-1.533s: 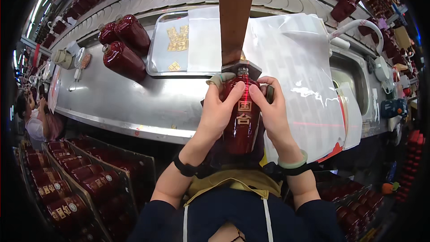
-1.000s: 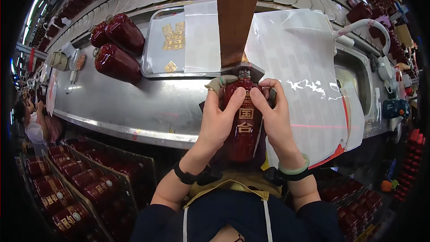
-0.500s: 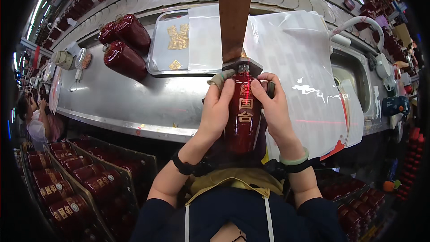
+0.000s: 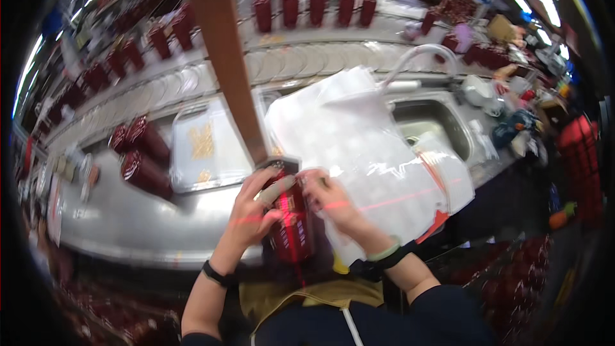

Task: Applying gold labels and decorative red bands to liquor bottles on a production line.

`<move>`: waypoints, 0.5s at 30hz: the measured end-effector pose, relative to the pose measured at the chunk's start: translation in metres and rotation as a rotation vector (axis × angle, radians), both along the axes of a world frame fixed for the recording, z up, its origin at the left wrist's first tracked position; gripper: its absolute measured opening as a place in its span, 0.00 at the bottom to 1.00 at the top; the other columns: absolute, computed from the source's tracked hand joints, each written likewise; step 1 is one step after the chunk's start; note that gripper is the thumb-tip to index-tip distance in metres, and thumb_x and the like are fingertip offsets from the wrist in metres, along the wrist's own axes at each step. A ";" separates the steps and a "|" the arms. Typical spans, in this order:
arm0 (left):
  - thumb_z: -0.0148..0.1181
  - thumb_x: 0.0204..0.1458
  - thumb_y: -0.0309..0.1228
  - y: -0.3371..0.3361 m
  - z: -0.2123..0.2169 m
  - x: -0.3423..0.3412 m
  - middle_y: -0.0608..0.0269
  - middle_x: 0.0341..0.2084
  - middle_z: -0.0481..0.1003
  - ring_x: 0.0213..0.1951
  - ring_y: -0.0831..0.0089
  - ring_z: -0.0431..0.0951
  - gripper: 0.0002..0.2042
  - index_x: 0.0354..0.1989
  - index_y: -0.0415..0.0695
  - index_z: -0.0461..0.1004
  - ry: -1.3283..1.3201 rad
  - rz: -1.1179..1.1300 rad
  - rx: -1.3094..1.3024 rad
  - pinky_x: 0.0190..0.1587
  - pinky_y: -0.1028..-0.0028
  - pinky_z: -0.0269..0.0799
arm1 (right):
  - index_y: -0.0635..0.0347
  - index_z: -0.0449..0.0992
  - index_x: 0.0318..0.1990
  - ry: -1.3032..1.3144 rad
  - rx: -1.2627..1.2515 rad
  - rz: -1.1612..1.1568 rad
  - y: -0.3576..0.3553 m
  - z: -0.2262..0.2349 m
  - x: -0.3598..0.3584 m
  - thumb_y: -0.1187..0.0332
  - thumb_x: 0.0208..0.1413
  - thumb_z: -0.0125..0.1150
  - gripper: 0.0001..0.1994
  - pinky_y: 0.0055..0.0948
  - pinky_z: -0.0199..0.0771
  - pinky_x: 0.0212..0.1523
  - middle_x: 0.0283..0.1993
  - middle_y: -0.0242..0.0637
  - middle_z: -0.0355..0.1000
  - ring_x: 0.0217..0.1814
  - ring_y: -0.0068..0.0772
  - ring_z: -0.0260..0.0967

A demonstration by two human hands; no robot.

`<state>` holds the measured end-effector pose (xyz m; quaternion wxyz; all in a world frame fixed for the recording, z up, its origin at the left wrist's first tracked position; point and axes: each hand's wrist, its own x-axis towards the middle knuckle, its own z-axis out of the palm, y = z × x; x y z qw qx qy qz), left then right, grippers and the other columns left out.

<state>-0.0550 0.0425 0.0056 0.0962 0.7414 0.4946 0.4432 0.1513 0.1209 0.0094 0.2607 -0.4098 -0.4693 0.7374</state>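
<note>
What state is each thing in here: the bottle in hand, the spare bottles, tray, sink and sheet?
Red bottle: upright, gripped by left hand and right hand.
Three red bottles: lying on the counter.
Tray: flat, holding gold pieces.
Sink: no water seen.
White sheet: spread flat.

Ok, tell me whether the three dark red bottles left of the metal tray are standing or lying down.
Lying down. The three dark red bottles rest on their sides on the steel counter, beside the tray.

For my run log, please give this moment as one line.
left hand: holds dark red bottle | right hand: at bottle top | steel counter beneath
</note>
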 end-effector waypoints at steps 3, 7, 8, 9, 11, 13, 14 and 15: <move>0.47 0.69 0.61 0.004 0.004 0.002 0.47 0.58 0.75 0.60 0.45 0.74 0.33 0.61 0.43 0.80 -0.006 -0.002 0.001 0.64 0.52 0.69 | 0.56 0.76 0.57 0.068 0.065 0.013 0.005 -0.003 0.002 0.52 0.78 0.52 0.17 0.20 0.63 0.31 0.36 0.23 0.65 0.32 0.15 0.59; 0.49 0.68 0.59 0.003 0.000 0.003 0.47 0.58 0.75 0.60 0.46 0.73 0.32 0.62 0.41 0.79 -0.027 0.007 -0.034 0.65 0.52 0.68 | 0.57 0.76 0.58 0.025 0.033 0.031 0.010 0.001 0.008 0.52 0.78 0.51 0.18 0.21 0.63 0.32 0.36 0.24 0.64 0.32 0.15 0.58; 0.49 0.69 0.58 0.002 -0.002 0.003 0.47 0.59 0.75 0.60 0.46 0.73 0.32 0.62 0.41 0.79 -0.035 0.010 -0.042 0.65 0.52 0.68 | 0.56 0.74 0.62 0.006 0.044 0.026 0.011 0.007 0.010 0.53 0.77 0.53 0.19 0.21 0.63 0.33 0.36 0.25 0.65 0.32 0.15 0.58; 0.49 0.69 0.58 0.002 -0.004 0.002 0.47 0.59 0.75 0.61 0.46 0.73 0.32 0.62 0.41 0.79 -0.040 0.013 -0.040 0.65 0.53 0.67 | 0.55 0.73 0.63 0.076 0.131 -0.013 0.013 0.015 0.012 0.52 0.76 0.56 0.20 0.20 0.62 0.33 0.35 0.23 0.65 0.32 0.14 0.58; 0.49 0.70 0.56 0.001 -0.007 0.002 0.47 0.59 0.74 0.61 0.47 0.73 0.30 0.63 0.41 0.78 -0.036 0.036 -0.042 0.65 0.53 0.67 | 0.57 0.70 0.67 0.155 0.339 -0.160 0.015 0.039 0.017 0.54 0.73 0.61 0.23 0.19 0.61 0.34 0.36 0.23 0.67 0.33 0.13 0.57; 0.53 0.67 0.53 0.000 -0.008 0.003 0.48 0.59 0.74 0.61 0.47 0.73 0.28 0.62 0.41 0.79 -0.084 0.023 -0.048 0.66 0.54 0.67 | 0.60 0.65 0.72 0.255 0.653 -0.318 0.019 0.071 0.022 0.59 0.72 0.64 0.27 0.17 0.59 0.35 0.39 0.24 0.69 0.35 0.13 0.56; 0.58 0.65 0.50 0.001 -0.008 0.004 0.49 0.59 0.74 0.60 0.46 0.72 0.27 0.62 0.41 0.79 -0.124 0.017 -0.048 0.66 0.54 0.67 | 0.61 0.62 0.74 0.283 0.784 -0.348 0.020 0.087 0.025 0.61 0.72 0.64 0.29 0.17 0.59 0.36 0.40 0.25 0.69 0.35 0.13 0.57; 0.58 0.65 0.50 0.002 -0.007 0.004 0.49 0.59 0.74 0.61 0.46 0.72 0.27 0.62 0.41 0.79 -0.119 0.019 -0.049 0.66 0.54 0.67 | 0.61 0.59 0.75 0.310 0.914 -0.382 0.022 0.101 0.027 0.63 0.72 0.63 0.31 0.16 0.60 0.37 0.41 0.26 0.70 0.36 0.12 0.57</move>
